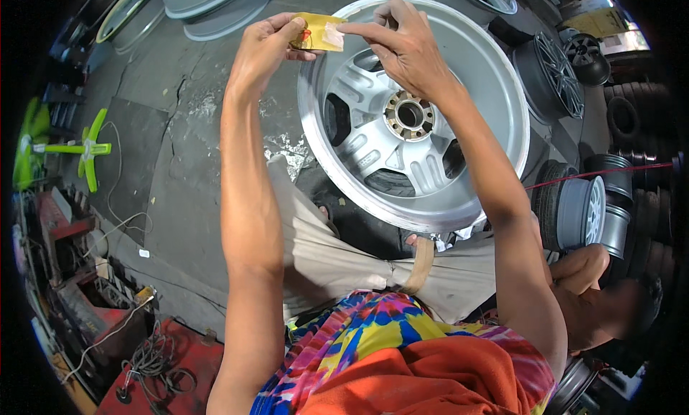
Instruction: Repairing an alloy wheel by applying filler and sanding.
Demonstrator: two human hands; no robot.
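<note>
A small, flat yellow paper-like packet (317, 32) is gripped at its left end by the left hand (265, 43), the nearer; its long axis runs left to right. Its whitish right end is touched by the right hand's (412, 50) index finger — pinching cannot be told. The packet is held near the far-left edge of a large silver spoked wheel (395, 155), above the dark-grey floor (188, 192); a lime-green-bladed fan (94, 149) is seen left.

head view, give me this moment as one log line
left hand: holds yellow packet | right hand: index finger at packet's pale patch | wheel: partly behind right hand and arm
</note>
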